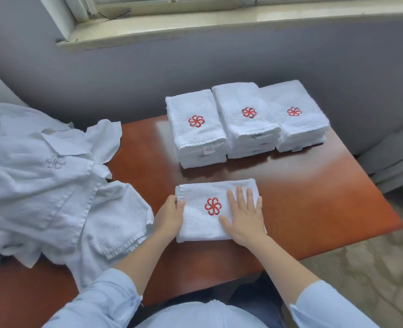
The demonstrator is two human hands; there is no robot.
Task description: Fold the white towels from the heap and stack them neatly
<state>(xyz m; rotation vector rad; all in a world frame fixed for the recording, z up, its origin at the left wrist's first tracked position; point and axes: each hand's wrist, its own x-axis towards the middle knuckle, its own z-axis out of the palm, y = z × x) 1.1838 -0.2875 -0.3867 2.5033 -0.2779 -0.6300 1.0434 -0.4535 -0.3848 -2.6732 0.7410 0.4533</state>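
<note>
A folded white towel (202,223) with a red pinwheel logo lies on the brown table (314,209) in front of me. My left hand (169,215) grips its left edge, thumb on top. My right hand (244,217) presses flat on its right half with fingers spread. A heap of unfolded white towels (44,181) covers the table's left side. Three stacks of folded towels sit side by side at the back: the left stack (195,129), the middle stack (245,114) and the right stack (295,114).
A grey wall and a window sill (195,22) rise behind the table. The table's right edge drops to a patterned floor (373,268). Grey upholstery (394,157) shows at the far right. Bare tabletop lies to the right of the folded towel.
</note>
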